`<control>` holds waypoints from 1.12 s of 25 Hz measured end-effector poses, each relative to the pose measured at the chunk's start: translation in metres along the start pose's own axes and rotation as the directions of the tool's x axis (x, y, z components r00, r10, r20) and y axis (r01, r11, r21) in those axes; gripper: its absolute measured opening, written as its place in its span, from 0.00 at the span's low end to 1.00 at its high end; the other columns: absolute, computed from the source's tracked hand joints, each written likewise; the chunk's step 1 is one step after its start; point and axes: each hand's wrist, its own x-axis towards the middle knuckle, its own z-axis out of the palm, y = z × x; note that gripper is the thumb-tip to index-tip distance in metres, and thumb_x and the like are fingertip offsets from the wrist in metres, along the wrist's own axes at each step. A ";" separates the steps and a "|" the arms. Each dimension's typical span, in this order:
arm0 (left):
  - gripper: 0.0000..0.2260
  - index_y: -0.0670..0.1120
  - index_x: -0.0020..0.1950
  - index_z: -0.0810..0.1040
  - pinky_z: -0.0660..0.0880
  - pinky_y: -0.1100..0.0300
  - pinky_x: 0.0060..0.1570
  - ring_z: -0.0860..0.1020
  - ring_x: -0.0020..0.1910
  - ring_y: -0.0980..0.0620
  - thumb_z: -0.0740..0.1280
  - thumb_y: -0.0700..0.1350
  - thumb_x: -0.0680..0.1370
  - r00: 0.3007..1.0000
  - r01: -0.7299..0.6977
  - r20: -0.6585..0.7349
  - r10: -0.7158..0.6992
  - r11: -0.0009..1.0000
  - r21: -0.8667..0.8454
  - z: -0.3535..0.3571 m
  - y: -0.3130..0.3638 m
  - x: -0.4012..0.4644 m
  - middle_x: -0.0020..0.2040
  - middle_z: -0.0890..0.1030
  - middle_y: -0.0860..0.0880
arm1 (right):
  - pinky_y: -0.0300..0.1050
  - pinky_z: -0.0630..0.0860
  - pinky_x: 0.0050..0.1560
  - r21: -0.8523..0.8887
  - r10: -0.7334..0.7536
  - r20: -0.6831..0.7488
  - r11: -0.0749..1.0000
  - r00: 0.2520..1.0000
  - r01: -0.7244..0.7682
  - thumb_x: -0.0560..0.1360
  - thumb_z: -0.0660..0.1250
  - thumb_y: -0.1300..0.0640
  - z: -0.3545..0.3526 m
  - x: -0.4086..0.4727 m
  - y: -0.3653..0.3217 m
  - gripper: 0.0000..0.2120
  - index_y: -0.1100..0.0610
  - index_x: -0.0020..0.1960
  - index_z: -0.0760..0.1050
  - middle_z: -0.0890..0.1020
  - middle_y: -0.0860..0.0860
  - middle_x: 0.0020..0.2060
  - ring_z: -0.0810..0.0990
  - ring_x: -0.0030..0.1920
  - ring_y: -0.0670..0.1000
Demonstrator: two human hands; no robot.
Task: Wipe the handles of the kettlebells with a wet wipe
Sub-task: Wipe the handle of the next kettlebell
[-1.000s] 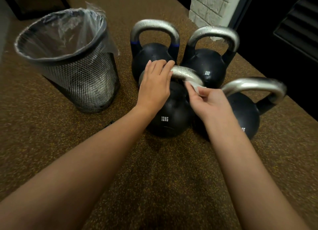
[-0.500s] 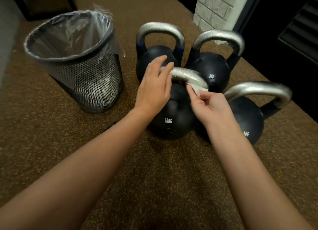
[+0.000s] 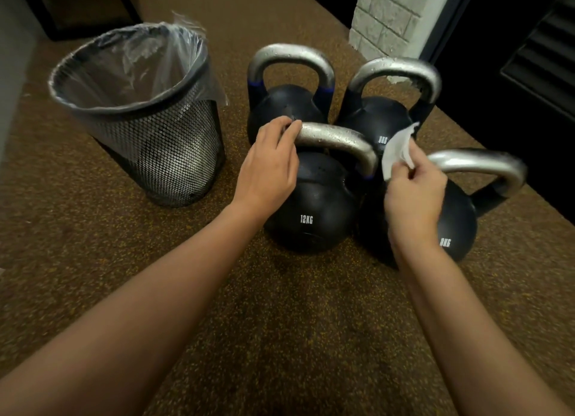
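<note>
1. Kettlebells stand clustered on the floor [image 3: 311, 322], four of them, beside a lined bin [image 3: 140, 110].
2. The left hand [image 3: 267, 169] curls its fingers [image 3: 287, 126] over the left end of the 12KG kettlebell's [image 3: 314, 207] handle [image 3: 336, 141].
3. The right hand [image 3: 413, 197] pinches a wipe [image 3: 396, 151] just beside that handle's right end, above the near-right kettlebell [image 3: 457, 225].
</note>
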 end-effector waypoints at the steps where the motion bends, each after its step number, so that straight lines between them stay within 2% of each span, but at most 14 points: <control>1: 0.18 0.41 0.68 0.68 0.72 0.51 0.60 0.68 0.64 0.48 0.56 0.42 0.79 1.000 0.002 0.004 -0.002 1.000 -0.005 0.000 0.000 0.000 0.65 0.70 0.43 | 0.27 0.65 0.60 -0.174 -0.131 0.019 0.976 0.991 0.132 0.76 0.57 0.68 0.004 0.005 0.007 0.20 0.59 0.66 0.72 0.78 0.49 0.56 0.75 0.60 0.47; 2: 0.18 0.41 0.68 0.68 0.72 0.51 0.60 0.68 0.64 0.48 0.56 0.42 0.79 1.000 0.003 0.009 -0.003 1.000 -0.009 0.000 0.000 0.000 0.65 0.70 0.43 | 0.22 0.61 0.58 -0.274 -0.223 0.074 0.933 0.972 0.235 0.75 0.57 0.69 0.009 0.008 0.012 0.20 0.60 0.65 0.73 0.79 0.52 0.56 0.76 0.59 0.49; 4: 0.18 0.41 0.69 0.67 0.72 0.52 0.60 0.67 0.65 0.48 0.55 0.43 0.79 1.000 0.001 0.015 -0.001 1.000 -0.012 0.000 0.000 -0.001 0.65 0.69 0.43 | 0.18 0.55 0.60 -0.323 -0.359 0.159 0.861 0.920 0.392 0.73 0.56 0.73 0.022 0.013 0.016 0.20 0.65 0.62 0.74 0.79 0.60 0.57 0.76 0.60 0.55; 7: 0.21 0.41 0.70 0.65 0.69 0.55 0.64 0.65 0.67 0.48 0.53 0.47 0.80 1.000 -0.002 0.022 0.003 1.000 -0.019 0.001 -0.001 -0.004 0.67 0.68 0.42 | 0.25 0.51 0.66 -0.397 -0.475 0.255 0.743 0.842 0.539 0.72 0.56 0.73 0.033 0.014 0.027 0.23 0.66 0.66 0.70 0.74 0.61 0.64 0.71 0.66 0.56; 9: 0.22 0.40 0.71 0.64 0.66 0.56 0.65 0.64 0.68 0.47 0.52 0.50 0.80 0.999 0.000 0.035 0.001 1.000 -0.022 0.001 0.000 -0.006 0.68 0.67 0.42 | 0.27 0.50 0.68 -0.428 -0.463 0.282 0.724 0.841 0.542 0.73 0.56 0.73 0.028 0.015 0.033 0.24 0.65 0.69 0.67 0.71 0.60 0.67 0.68 0.69 0.55; 12: 0.23 0.40 0.72 0.63 0.67 0.53 0.66 0.63 0.69 0.47 0.52 0.50 0.80 0.999 0.012 0.040 -0.012 1.000 -0.018 0.002 0.002 -0.007 0.69 0.66 0.41 | 0.27 0.50 0.66 -0.439 -0.358 0.274 0.779 0.892 0.448 0.74 0.54 0.72 0.021 0.030 0.031 0.24 0.64 0.69 0.67 0.72 0.59 0.67 0.68 0.69 0.55; 16: 0.24 0.39 0.73 0.61 0.64 0.52 0.68 0.62 0.70 0.45 0.51 0.51 0.80 0.999 0.021 0.047 -0.020 1.000 -0.010 0.006 0.003 -0.009 0.70 0.65 0.40 | 0.23 0.51 0.67 -0.376 -0.481 0.321 0.726 0.816 0.576 0.72 0.56 0.73 0.024 0.025 0.028 0.24 0.65 0.67 0.70 0.74 0.60 0.65 0.71 0.66 0.53; 17: 0.25 0.39 0.73 0.60 0.63 0.51 0.69 0.61 0.70 0.45 0.51 0.51 0.80 0.999 0.017 0.051 -0.016 1.000 -0.011 0.006 0.003 -0.010 0.70 0.64 0.40 | 0.26 0.51 0.68 -0.368 -0.474 0.328 0.732 0.817 0.573 0.72 0.56 0.73 0.022 0.023 0.032 0.24 0.64 0.67 0.69 0.73 0.59 0.65 0.70 0.67 0.52; 19: 0.25 0.39 0.73 0.59 0.62 0.52 0.70 0.61 0.70 0.45 0.51 0.52 0.80 0.998 0.011 0.061 -0.010 1.000 -0.017 0.006 0.003 -0.011 0.70 0.63 0.40 | 0.31 0.53 0.69 -0.392 -0.392 0.311 0.777 0.866 0.493 0.73 0.56 0.73 0.017 0.025 0.035 0.25 0.62 0.69 0.68 0.72 0.58 0.67 0.68 0.69 0.53; 21: 0.26 0.39 0.74 0.59 0.62 0.52 0.70 0.60 0.71 0.45 0.51 0.52 0.80 0.998 0.008 0.067 -0.006 1.000 -0.025 0.006 0.003 -0.012 0.71 0.63 0.40 | 0.31 0.55 0.67 -0.443 -0.350 0.297 0.774 0.889 0.453 0.74 0.56 0.72 0.018 0.033 0.033 0.24 0.63 0.69 0.68 0.73 0.58 0.66 0.70 0.69 0.54; 26: 0.25 0.39 0.74 0.58 0.60 0.51 0.71 0.60 0.71 0.44 0.50 0.50 0.80 0.998 0.024 0.060 -0.022 0.999 -0.033 0.008 0.005 -0.013 0.71 0.62 0.39 | 0.42 0.59 0.70 -0.415 -0.478 0.348 0.693 0.806 0.590 0.70 0.55 0.73 0.016 0.023 0.034 0.27 0.62 0.68 0.69 0.73 0.57 0.66 0.71 0.67 0.56; 28: 0.25 0.38 0.73 0.58 0.59 0.51 0.71 0.60 0.71 0.44 0.50 0.50 0.80 0.998 0.032 0.053 -0.030 0.999 -0.036 0.009 0.006 -0.012 0.71 0.62 0.39 | 0.42 0.59 0.72 -0.410 -0.468 0.341 0.706 0.815 0.577 0.69 0.55 0.74 0.012 0.026 0.035 0.28 0.62 0.68 0.69 0.74 0.58 0.66 0.72 0.67 0.56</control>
